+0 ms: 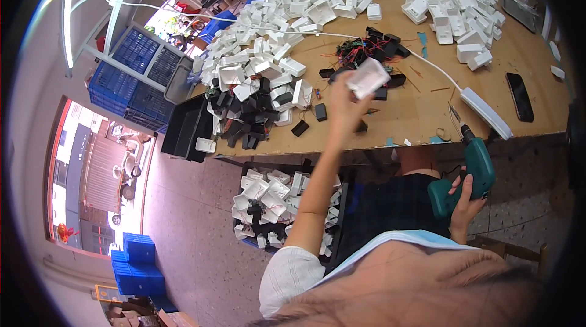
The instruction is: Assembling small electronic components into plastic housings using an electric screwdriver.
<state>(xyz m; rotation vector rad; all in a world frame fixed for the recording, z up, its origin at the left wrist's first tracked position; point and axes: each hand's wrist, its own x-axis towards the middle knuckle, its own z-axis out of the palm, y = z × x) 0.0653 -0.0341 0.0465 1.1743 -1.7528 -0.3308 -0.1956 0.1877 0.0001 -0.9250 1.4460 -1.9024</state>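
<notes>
My left hand (347, 98) reaches over the cardboard-covered table, closed on a white plastic box (368, 77) whose hollow side faces up. Right behind that box lies a heap of black boxes and wired circuit boards (360, 52) with red wires. At the lower right, my right hand (467, 202) is wrapped around the handle of a green power screwdriver (479, 165). Its bit points up past the table's front edge. Small black boxes (300, 127) lie on the table left of my left forearm.
White plastic boxes (317, 7) are heaped across the table's far side. Black boxes (247, 113) pile up at its left, beside a black tray (188, 125). A phone (519, 96) and white lamp (485, 112) lie right. A filled crate (268, 196) stands below the edge.
</notes>
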